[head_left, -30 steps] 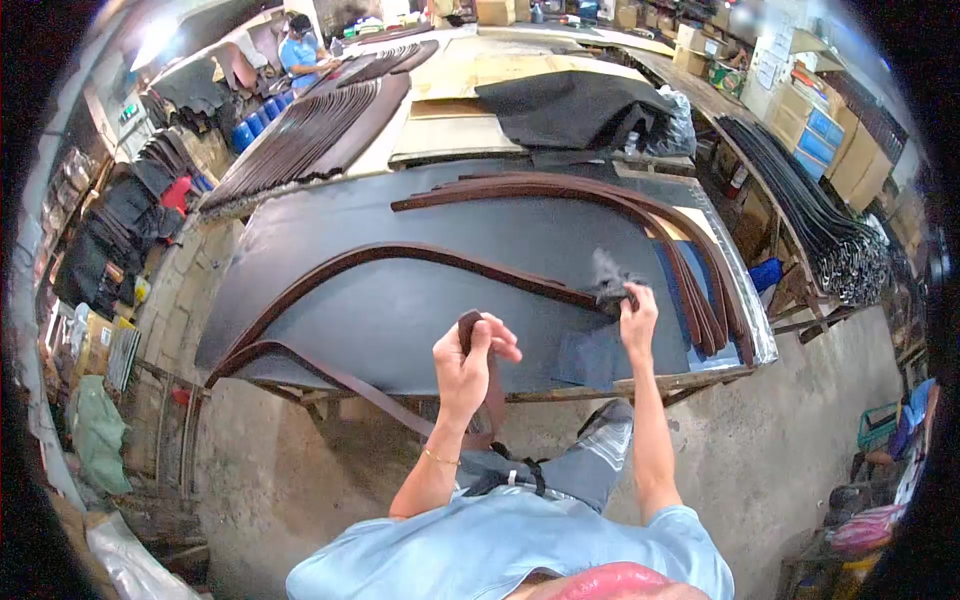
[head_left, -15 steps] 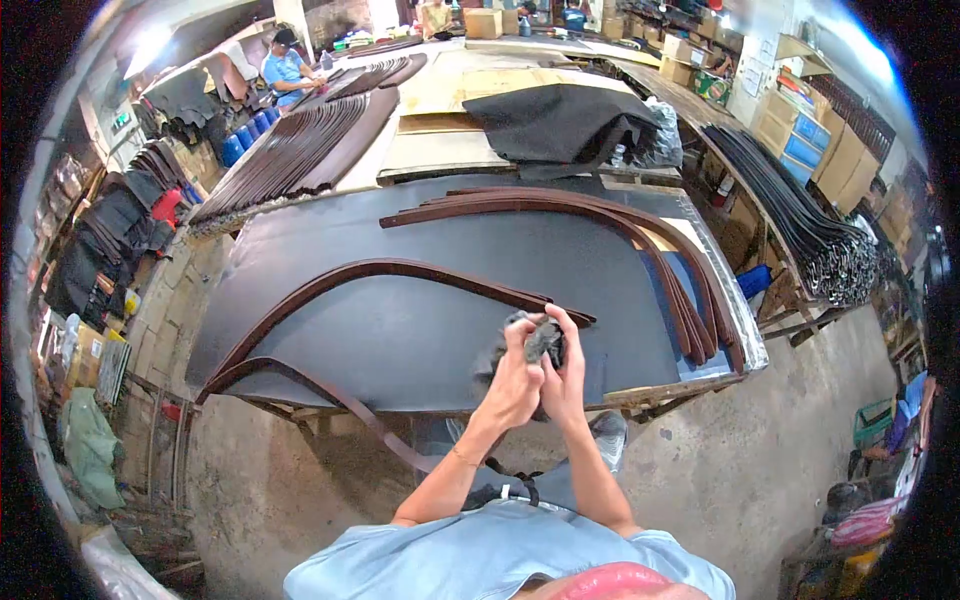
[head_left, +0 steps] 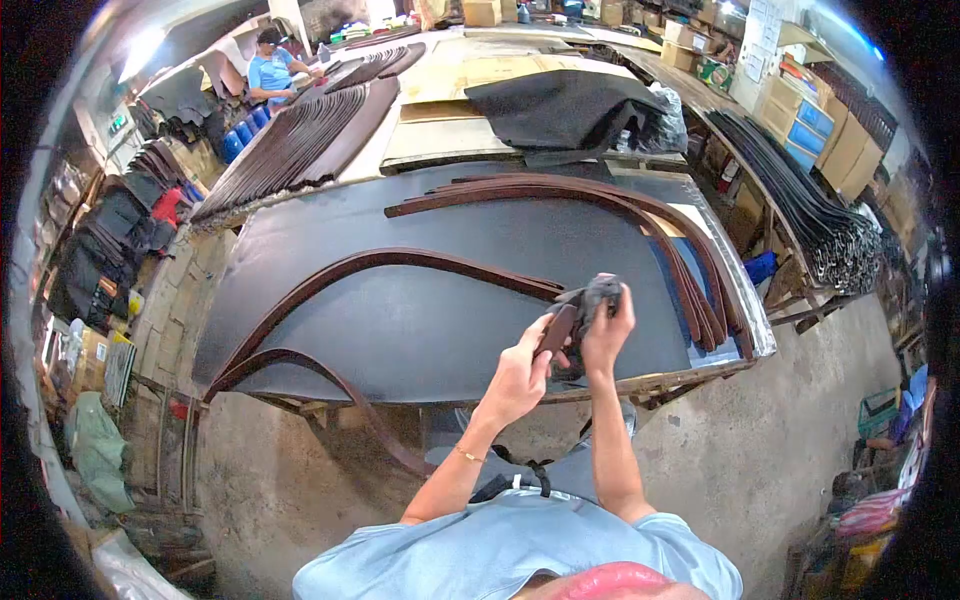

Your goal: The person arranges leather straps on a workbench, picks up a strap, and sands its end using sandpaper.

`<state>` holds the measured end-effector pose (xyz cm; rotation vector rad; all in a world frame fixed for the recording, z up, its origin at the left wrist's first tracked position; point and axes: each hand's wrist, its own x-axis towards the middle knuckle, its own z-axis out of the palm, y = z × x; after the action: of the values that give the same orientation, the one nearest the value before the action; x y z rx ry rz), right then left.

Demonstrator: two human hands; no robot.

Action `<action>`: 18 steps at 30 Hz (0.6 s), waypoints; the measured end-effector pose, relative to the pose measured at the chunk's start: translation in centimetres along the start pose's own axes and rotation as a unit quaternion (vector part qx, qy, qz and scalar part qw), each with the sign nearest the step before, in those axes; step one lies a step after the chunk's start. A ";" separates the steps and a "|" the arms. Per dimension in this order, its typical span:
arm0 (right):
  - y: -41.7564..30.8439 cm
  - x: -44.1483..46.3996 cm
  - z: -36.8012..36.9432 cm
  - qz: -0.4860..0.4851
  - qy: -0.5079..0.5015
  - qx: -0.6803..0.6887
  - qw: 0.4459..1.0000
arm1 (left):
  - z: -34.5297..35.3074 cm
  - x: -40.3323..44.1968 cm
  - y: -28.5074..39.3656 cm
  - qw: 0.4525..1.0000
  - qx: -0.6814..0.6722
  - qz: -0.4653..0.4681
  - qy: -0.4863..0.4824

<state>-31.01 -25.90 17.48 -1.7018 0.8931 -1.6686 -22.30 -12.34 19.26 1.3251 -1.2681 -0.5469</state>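
My left hand [head_left: 518, 378] is closed on a dark brown leather strap [head_left: 557, 330], whose short end section shows between its fingers. My right hand [head_left: 608, 335] grips a crumpled dark grey cloth [head_left: 592, 293], which lies against the strap beside my left fingers. Both hands are over the front part of the dark-topped table [head_left: 480, 340]. A long brown strip [head_left: 390, 257] arcs over the tabletop to the left, and a lower length hangs past the front edge towards my lap. How it joins the piece in my hand is hidden.
Several brown straps [head_left: 560, 190] lie curved at the table's right and back. Black sheet material [head_left: 560, 110] is heaped behind them. Black straps [head_left: 770, 180] fill a side bench at right. More brown strips [head_left: 290, 140] lie at back left, near a person in blue [head_left: 268, 73].
My hands, earlier close together around the cloth, have moved apart. My right hand has shifted right with the cloth, and the brown strap now shows in my left hand.
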 end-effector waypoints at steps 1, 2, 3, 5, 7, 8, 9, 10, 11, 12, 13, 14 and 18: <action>1.4 0.4 -0.6 0.077 0.013 0.111 0.991 | 0.0 -0.3 -0.5 0.998 -0.062 -0.014 0.016; 2.5 0.8 -1.6 0.137 -0.006 0.192 0.972 | 0.0 -0.6 -0.8 0.992 -0.122 -0.030 0.033; 3.5 1.1 -2.2 0.194 -0.024 0.273 0.942 | 0.0 -0.5 -0.9 0.992 -0.122 -0.032 0.033; 0.4 0.7 -2.6 0.099 -0.143 0.285 0.943 | 0.3 -0.2 -1.1 0.988 -0.130 -0.084 0.027; -1.6 -1.1 -1.9 0.013 -0.236 0.147 0.960 | 1.1 -0.1 -1.4 0.999 0.028 -0.045 0.011; -2.0 -1.3 -2.1 0.026 -0.198 0.083 0.976 | 1.8 -0.4 -1.7 0.999 0.024 -0.044 0.015; -1.1 -0.7 -2.6 -0.008 -0.189 0.042 0.981 | 2.2 -0.4 -1.8 0.999 0.019 -0.042 0.020; 0.4 0.2 -2.6 -0.024 -0.138 0.029 0.990 | 2.3 -0.2 -1.7 0.999 0.020 -0.041 0.021; 2.2 0.9 -2.5 -0.036 -0.090 0.017 0.995 | 2.3 -0.3 -1.3 0.998 -0.032 -0.048 0.011; 4.7 2.0 -2.6 0.036 -0.036 0.015 0.999 | 2.1 -0.5 -1.1 0.995 -0.082 -0.054 0.002; 6.4 3.1 -2.5 0.106 0.020 0.012 0.994 | 1.9 -0.6 -1.2 0.995 -0.079 -0.055 0.002; 5.9 3.9 -2.6 0.048 0.011 -0.073 0.996 | 1.7 -0.6 -1.4 0.994 -0.094 -0.062 0.016; 10.1 2.3 -3.7 0.000 -0.369 -0.208 0.906 | 1.1 0.6 -1.5 0.996 -0.071 -0.032 0.033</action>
<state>-35.32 -33.68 10.97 -2.3638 0.8839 -0.7101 -22.61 -13.71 17.89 1.2580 -1.1158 -0.6227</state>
